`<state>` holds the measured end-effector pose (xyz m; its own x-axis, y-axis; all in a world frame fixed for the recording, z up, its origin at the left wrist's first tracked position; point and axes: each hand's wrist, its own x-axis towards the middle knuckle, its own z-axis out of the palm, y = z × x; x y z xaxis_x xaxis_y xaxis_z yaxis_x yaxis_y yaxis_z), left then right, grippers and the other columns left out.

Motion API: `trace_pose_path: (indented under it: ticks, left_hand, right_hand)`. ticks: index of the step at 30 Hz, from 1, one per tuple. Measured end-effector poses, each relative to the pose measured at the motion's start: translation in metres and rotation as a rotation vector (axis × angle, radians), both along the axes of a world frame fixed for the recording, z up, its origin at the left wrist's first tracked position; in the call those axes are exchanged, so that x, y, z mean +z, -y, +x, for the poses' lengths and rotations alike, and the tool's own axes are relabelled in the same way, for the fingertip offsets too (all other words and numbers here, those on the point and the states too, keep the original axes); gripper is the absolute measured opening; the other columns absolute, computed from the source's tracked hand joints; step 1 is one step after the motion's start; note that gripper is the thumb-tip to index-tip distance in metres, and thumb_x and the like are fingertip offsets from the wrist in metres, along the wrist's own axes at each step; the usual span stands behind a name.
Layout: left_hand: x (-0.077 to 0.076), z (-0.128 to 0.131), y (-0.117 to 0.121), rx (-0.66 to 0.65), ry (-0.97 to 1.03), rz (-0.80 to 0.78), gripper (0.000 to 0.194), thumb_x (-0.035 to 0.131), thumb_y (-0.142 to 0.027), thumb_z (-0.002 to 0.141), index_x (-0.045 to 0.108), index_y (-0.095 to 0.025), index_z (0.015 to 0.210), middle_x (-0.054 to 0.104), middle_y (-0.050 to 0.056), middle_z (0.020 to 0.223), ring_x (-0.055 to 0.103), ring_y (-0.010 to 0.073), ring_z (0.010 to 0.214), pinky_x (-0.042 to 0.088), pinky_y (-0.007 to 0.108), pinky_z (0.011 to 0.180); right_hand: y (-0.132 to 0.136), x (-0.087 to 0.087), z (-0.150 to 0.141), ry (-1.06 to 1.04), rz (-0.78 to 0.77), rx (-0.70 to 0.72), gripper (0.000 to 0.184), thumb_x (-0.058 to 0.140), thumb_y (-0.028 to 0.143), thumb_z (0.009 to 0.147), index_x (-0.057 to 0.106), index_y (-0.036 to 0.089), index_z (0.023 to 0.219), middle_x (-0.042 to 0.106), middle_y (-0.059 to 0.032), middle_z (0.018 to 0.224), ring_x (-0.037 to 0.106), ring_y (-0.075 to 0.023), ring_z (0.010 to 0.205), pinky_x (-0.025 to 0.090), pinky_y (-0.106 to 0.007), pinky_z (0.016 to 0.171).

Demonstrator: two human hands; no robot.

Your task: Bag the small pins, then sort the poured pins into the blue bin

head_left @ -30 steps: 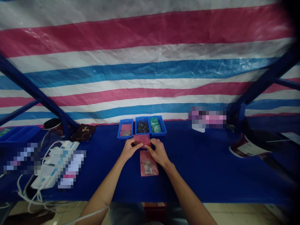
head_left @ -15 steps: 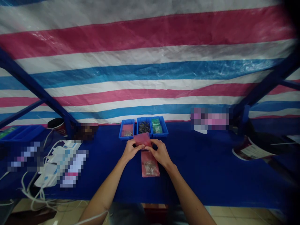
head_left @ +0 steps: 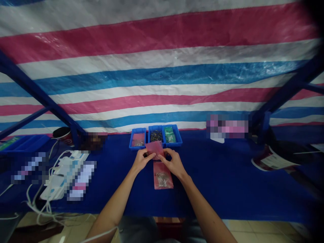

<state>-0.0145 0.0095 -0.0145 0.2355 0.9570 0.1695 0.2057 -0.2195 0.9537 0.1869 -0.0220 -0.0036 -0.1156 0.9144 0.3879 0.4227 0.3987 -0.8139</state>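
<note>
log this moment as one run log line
left hand | right hand | both hold: pink bag | nearby: second pink bag | behind: three blue trays

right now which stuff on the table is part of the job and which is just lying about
Part of the job: left hand and right hand on a pink plastic bag; second pink bag of small metal parts; three small blue trays

Just lying about: white power strip; paper cup; long blue tray

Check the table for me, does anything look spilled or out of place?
Nothing looks spilled or damaged. One pink bag of small metal parts lies loose on the blue table cover, outside the three blue trays, just below another pink bag held by the left hand and right hand.
</note>
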Motion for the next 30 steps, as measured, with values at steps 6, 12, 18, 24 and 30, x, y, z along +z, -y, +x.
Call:
trace_pose_path:
  ticks: [6, 12, 18, 24, 30]
  left_hand:
    - [-0.001, 0.001, 0.0, 0.013, 0.01, 0.005, 0.043, 0.077, -0.047, 0.076, 0.076, -0.011, 0.101, 0.073, 0.006, 0.082, 0.061, 0.0181, 0.07, 0.049, 0.027, 0.068]
    - [0.003, -0.001, 0.0, 0.012, -0.01, 0.038, 0.038, 0.072, -0.046, 0.082, 0.077, -0.012, 0.096, 0.07, 0.004, 0.077, 0.055, 0.0148, 0.064, 0.043, 0.025, 0.063]
    - [0.001, 0.0, 0.0, 0.023, 0.041, 0.034, 0.036, 0.071, -0.044, 0.083, 0.076, -0.012, 0.1, 0.072, 0.005, 0.083, 0.058, 0.0154, 0.067, 0.043, 0.025, 0.065]
    - [-0.002, 0.0, 0.0, 0.041, -0.039, 0.054, 0.036, 0.078, -0.045, 0.076, 0.077, -0.012, 0.091, 0.065, 0.001, 0.067, 0.05, 0.0121, 0.058, 0.036, 0.023, 0.056]
    - [0.002, 0.001, 0.002, 0.034, -0.037, 0.1, 0.031, 0.075, -0.043, 0.08, 0.077, -0.012, 0.083, 0.067, 0.004, 0.072, 0.051, 0.012, 0.06, 0.037, 0.023, 0.056]
  right_hand:
    - [0.0, 0.001, 0.001, 0.011, 0.067, -0.015, 0.021, 0.06, 0.036, 0.095, 0.067, 0.021, 0.083, 0.067, -0.0031, 0.081, 0.06, -0.0205, 0.076, 0.043, -0.032, 0.074]
    - [0.002, 0.009, 0.001, -0.018, 0.077, -0.016, 0.026, 0.062, 0.042, 0.094, 0.069, 0.022, 0.081, 0.066, -0.0029, 0.077, 0.06, -0.0209, 0.074, 0.045, -0.034, 0.074]
    - [0.0, 0.007, 0.002, -0.009, 0.067, -0.01, 0.027, 0.063, 0.047, 0.093, 0.07, 0.023, 0.083, 0.066, -0.003, 0.076, 0.059, -0.021, 0.073, 0.045, -0.035, 0.074]
    - [-0.001, 0.006, 0.004, -0.042, 0.083, -0.027, 0.029, 0.063, 0.047, 0.094, 0.071, 0.022, 0.081, 0.069, -0.0049, 0.08, 0.06, -0.0219, 0.075, 0.047, -0.036, 0.075]
    - [-0.001, 0.006, 0.002, -0.025, 0.079, 0.005, 0.02, 0.072, 0.043, 0.088, 0.073, 0.023, 0.091, 0.072, -0.0054, 0.087, 0.063, -0.024, 0.082, 0.047, -0.039, 0.081]
